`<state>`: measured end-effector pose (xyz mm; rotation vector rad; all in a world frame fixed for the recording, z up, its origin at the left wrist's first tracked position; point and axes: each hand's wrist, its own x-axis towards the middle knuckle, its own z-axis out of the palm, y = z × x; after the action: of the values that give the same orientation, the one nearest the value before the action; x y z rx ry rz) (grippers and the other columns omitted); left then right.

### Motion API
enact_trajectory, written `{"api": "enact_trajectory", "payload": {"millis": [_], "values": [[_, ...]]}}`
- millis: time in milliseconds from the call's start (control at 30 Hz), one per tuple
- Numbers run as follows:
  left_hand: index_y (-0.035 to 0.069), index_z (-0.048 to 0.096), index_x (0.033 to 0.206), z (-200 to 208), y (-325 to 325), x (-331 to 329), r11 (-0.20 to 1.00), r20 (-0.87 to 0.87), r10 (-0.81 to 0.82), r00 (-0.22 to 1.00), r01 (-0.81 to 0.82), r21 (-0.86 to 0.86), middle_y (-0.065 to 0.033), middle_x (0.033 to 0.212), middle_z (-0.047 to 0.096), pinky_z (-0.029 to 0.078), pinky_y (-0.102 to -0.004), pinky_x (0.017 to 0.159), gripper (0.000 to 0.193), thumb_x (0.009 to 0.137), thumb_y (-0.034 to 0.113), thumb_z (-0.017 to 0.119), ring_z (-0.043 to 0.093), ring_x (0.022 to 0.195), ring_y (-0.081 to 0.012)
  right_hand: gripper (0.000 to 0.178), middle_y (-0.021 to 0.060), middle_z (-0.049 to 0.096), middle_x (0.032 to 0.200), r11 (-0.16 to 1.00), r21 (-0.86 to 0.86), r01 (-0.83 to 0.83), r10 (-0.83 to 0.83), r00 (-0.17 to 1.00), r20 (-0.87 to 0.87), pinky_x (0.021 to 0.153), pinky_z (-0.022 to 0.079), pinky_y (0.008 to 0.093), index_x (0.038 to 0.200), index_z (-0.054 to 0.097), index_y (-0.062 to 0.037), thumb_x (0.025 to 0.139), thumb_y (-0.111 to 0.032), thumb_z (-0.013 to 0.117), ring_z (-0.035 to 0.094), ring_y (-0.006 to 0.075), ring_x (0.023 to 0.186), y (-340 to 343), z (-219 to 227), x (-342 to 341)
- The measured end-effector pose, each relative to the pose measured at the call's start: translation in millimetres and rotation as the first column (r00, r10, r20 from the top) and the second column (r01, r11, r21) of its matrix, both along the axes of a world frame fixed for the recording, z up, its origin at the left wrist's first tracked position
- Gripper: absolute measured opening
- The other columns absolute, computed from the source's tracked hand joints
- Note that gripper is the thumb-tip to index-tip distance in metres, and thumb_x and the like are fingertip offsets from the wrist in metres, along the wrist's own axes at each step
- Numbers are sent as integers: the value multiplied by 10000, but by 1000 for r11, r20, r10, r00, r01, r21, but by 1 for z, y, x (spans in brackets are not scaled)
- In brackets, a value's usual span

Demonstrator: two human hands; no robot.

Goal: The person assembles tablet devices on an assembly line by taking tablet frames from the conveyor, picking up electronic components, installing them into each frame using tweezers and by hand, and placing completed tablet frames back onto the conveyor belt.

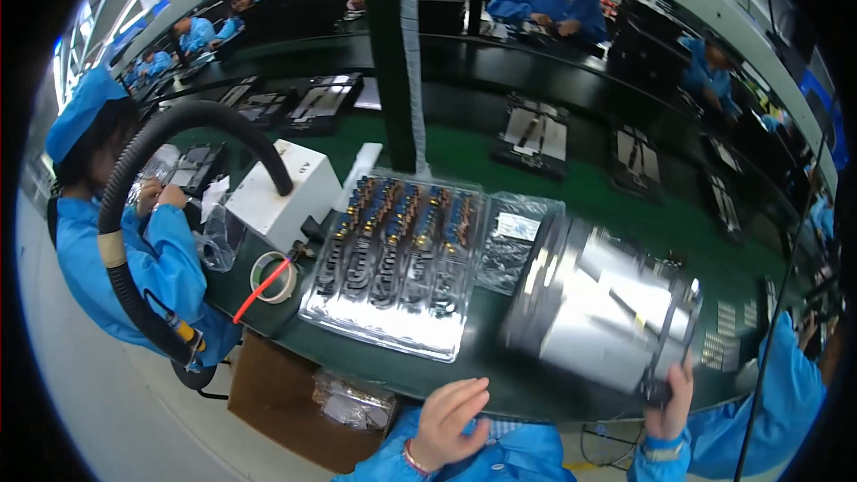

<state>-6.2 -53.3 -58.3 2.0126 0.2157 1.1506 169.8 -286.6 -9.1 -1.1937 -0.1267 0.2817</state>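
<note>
My right hand (671,399) grips the near right corner of a flat black device chassis (600,302) with shiny silver panels. The chassis is blurred and sits askew over the green bench; I cannot tell whether its far side touches the surface. In front of the bench edge, my left hand (451,424) holds nothing, its fingers apart and pointing toward the chassis. A clear plastic tray (379,326) with rows of small flex cable parts (393,232) lies left of the chassis. Partly behind the chassis is a dark plastic bag (502,278) with a white label.
A white box (284,192) with a black ribbed hose (143,147) stands left, beside a tape roll (273,278). A co-worker (134,232) sits there. Beyond, several similar chassis (533,136) line the green surface near a dark post (390,62). A cardboard box (286,397) stands below.
</note>
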Motion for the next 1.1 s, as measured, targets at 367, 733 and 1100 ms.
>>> {"api": "enact_trajectory", "payload": {"millis": [367, 733, 1100], "values": [[94, 667, 824, -65, 26, 17, 934, -223, 311, 924, -254, 251, -24, 522, 501, 408, -308, 442, 230, 621, 39, 572, 507, 452, -185, 636, 39, 568, 1037, 988, -154, 26, -3, 989, 146, 544, 426, 361, 1313, 338, -186, 760, -214, 652, 558, 181, 812, 369, 19, 233], [42, 652, 838, -69, 17, 7, 910, -145, 368, 919, -324, 258, -72, 588, 544, 422, -331, 485, 202, 652, 27, 578, 527, 501, -228, 358, 46, 490, 717, 912, -261, -315, 270, 943, -196, 418, 353, 293, 1027, 501, -97, 751, -269, 651, 434, 151, 549, 536, -69, 207], [87, 668, 802, -71, 33, 12, 930, -231, 339, 912, -287, 230, -54, 541, 525, 425, -326, 462, 224, 620, 18, 557, 523, 472, -226, 155, 61, 492, 754, 893, -109, -437, 379, 859, -344, 438, 363, 255, 828, 492, -74, 828, -195, 588, 338, 84, 443, 448, 27, 197]]}}
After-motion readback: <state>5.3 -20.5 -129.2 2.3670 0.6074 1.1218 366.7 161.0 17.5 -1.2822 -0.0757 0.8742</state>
